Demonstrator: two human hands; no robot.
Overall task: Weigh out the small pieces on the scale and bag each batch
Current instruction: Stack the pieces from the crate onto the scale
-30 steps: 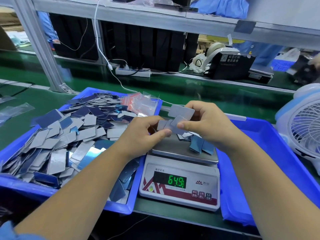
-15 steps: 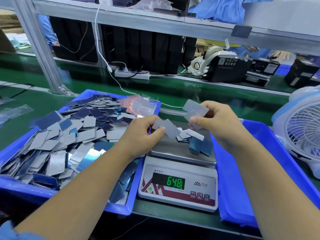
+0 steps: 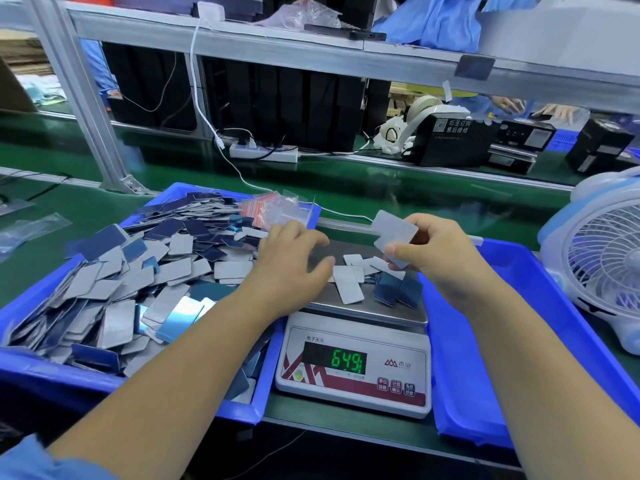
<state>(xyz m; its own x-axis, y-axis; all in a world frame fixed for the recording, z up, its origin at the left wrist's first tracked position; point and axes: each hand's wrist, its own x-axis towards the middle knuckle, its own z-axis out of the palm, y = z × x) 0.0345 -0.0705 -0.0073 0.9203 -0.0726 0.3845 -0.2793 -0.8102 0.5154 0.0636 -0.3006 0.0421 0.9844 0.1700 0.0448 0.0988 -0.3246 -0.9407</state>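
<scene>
My right hand [image 3: 440, 258] is pinching a few pale pieces [image 3: 394, 230] between thumb and fingertips, holding them just above the scale [image 3: 353, 365] at its 1 o'clock corner; how many I am gripping is hard to make out, since they are overlapping. My left hand [image 3: 291, 268] is hovering palm down over the pan's 9 o'clock edge, fingers relaxed and slightly spread, gripping nothing I can see, though its underside is hidden. More pieces, white and blue, are lying loose on the pan [image 3: 349, 289], partly covered by my hands. The display [image 3: 348, 362] is glowing green, reading roughly 64.9, the last mark being unclear. At 9 o'clock of the scale a blue tray [image 3: 52, 375] is holding a big heap of pieces [image 3: 138, 282], with clear red-striped bags [image 3: 277, 211] at its far corner. Another blue tray [image 3: 554, 327] is sitting at 3 o'clock, its floor mostly cut off by my arm. Beyond it a fan [image 3: 602, 268] is running off the frame edge. Everything is resting on a green bench [image 3: 381, 192] under a metal shelf [image 3: 311, 53].
</scene>
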